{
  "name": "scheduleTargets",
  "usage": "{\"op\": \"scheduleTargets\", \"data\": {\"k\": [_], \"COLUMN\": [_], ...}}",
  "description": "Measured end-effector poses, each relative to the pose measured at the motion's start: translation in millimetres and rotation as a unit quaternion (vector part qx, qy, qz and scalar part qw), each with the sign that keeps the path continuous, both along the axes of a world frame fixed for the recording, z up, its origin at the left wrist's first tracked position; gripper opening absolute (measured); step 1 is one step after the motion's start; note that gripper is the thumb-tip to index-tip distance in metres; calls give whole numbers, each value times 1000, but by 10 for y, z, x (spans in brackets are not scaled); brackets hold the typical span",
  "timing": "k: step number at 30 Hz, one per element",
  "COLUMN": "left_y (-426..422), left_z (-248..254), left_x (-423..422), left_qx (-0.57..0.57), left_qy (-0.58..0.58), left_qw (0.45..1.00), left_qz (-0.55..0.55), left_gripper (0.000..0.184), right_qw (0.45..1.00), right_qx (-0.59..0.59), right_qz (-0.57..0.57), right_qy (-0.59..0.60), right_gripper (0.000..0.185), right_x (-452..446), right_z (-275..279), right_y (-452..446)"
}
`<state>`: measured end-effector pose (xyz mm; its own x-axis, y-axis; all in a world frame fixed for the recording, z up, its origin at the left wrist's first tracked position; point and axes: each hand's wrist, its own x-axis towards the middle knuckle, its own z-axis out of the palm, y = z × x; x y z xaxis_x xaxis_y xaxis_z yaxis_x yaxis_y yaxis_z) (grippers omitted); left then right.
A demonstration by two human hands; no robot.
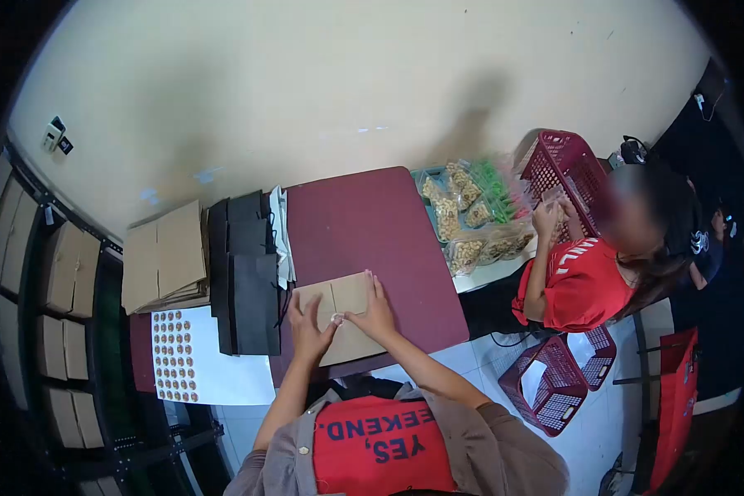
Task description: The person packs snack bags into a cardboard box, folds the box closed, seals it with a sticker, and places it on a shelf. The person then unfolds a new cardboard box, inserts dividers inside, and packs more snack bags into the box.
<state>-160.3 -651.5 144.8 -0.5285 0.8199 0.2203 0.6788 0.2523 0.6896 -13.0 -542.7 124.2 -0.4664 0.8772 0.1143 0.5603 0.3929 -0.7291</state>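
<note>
In the head view, the left grip [310, 332] is spread over the near-left part of a brown cardboard box [357, 345], fingers fanned apart. The right grip [374, 316] is likewise spread, its fingers stretched along the box's right side. The box lies under and between both grips on the maroon desk [355, 215]. The two thumbs come close together over a small white piece [336, 318] on the box; whether either pinches it I cannot tell.

Just left of the left grip stand black paper bags [255, 302], with a white bag [283, 248] beyond it. Farther left is a stack of flat brown boxes [161, 256], and below these a white sheet [236, 376] carries rows of round stickers [174, 357]. Shelves of brown boxes [70, 347] stand well left of the grips.

Beyond and to the right of the right grip sit clear bags of snacks [446, 217], near a maroon crate [564, 165]. A co-worker in a red shirt [574, 285] is there too, hands near that crate. Lower right, more crates [546, 388] rest on the tiled floor [463, 360].
</note>
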Motion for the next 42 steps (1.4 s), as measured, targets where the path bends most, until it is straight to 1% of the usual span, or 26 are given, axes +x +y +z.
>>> {"op": "scheduleTargets", "data": {"k": [2,3,4,5,6,7,10,11,14,15,18,20,22,23,24,27,28,30,31,34,35,36,38,40,41,42], "left_y": [-8,11,5,-13,-23,-18,-59,-117,-407,-530,-995,-1377,-1827,-2058,-2297,-3095,-3393,-3991,-4336,-5142,-5394,-5611,-6022,-6267,-6399,-6527], "left_z": [79,-56,-167,-268,-372,-484,-622,-632,-493,-548,-141,-142,100,165,166,229,208,127,73,142,245,344,454,499,576,648], "left_x": [26,-48,-113,-168,-224,-282,-357,-389,-352,-344,-283,-363,-369,-408,-434,-395,-369,-288,-282,-124,-68,5,113,175,206,207], "left_qx": [10,-42,-25,-6,14,7,27,0,-62,-35,-2,45,82,74,82,91,101,112,93,300,342,372,433,462,469,475], "left_qy": [-51,-38,-167,-293,-414,-339,-418,-494,-492,-488,-462,-439,-451,-411,-402,-352,-352,-361,-350,-420,-450,-444,-427,-373,-355,-340], "left_qw": [997,996,984,956,910,941,908,868,869,872,887,898,888,908,912,929,923,902,897,792,745,725,683,668,659,649], "left_qz": [56,70,52,32,12,6,-28,-48,-7,-17,11,-1,12,15,25,71,115,207,253,327,354,374,405,449,468,487], "left_gripper": [97,124,124,124,124,122,111,97,89,91,88,94,100,108,111,121,121,121,114,105,95,94,92,89,89,88], "right_qw": [980,955,951,945,940,908,919,920,908,923,935,924,902,889,875,849,843,823,802,734,717,700,635,592,559,552], "right_qx": [-195,-290,-300,-309,-317,-390,-349,-345,-361,-338,-310,-345,-407,-423,-441,-464,-466,-455,-464,-499,-497,-495,-509,-501,-485,-455], "right_qz": [-22,-33,-31,-29,-27,48,12,-6,-21,-21,2,21,49,71,94,172,204,294,336,440,471,501,574,629,671,698], "right_qy": [35,52,76,99,123,143,183,185,210,184,171,162,137,157,174,183,177,173,168,139,128,117,88,53,36,15], "right_gripper": [113,111,107,103,100,90,85,84,84,85,83,75,70,68,66,62,61,62,62,66,68,69,77,86,96,99], "right_x": [100,153,196,247,302,390,440,436,436,424,324,277,212,141,62,-310,-469,-791,-981,-1354,-1471,-1571,-1805,-1982,-2101,-2221], "right_z": [79,128,-178,-765,-1081,-739,-619,-650,-584,-446,-94,124,279,346,412,661,719,754,717,830,832,833,820,1011,1011,1035], "right_y": [37,59,107,184,230,196,4,-45,-223,-306,-612,-789,-933,-1045,-1169,-1711,-1936,-2361,-2588,-3289,-3539,-3776,-4183,-4499,-4631,-4772]}}
